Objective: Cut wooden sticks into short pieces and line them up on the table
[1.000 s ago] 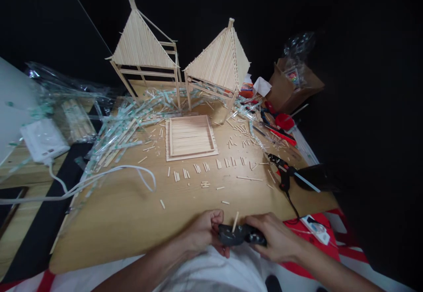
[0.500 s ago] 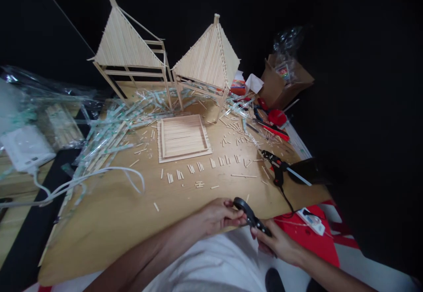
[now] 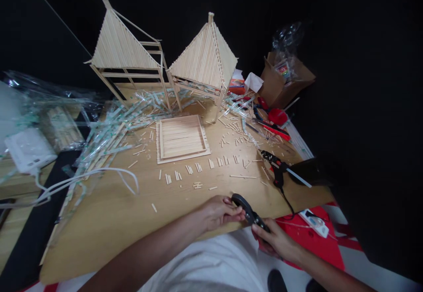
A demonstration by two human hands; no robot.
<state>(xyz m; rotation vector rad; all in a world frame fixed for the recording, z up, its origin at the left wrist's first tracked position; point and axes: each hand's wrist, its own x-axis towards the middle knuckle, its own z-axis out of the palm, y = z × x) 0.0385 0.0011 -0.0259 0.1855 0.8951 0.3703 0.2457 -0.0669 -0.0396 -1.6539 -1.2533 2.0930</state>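
Note:
My right hand [image 3: 276, 239] is wrapped round the handles of a black hand tool with a broad curved head [image 3: 242, 202], which looks like a cutter. Its head points up and left, beyond the table's front edge area. Beside that head, my left hand [image 3: 220, 212] is closed in a pinch. Whatever lies between those fingertips is too small to make out. In front of the hands, short cut wooden sticks [image 3: 198, 167] lie in small groups in a row. Behind them rests a square stick tray [image 3: 181, 136] with a raised rim.
Two stick-built models with pointed roofs [image 3: 198, 60] stand at the back. A glue gun [image 3: 276, 168] lies on the right, its cord hanging off the table. Plastic wrappers [image 3: 105, 129] and a white cable [image 3: 99, 173] lie left. A cardboard box [image 3: 287, 84] stands back right.
The view has shifted slightly. Both hands hold nearly the same pose around the black tool, and the things on the table look the same.

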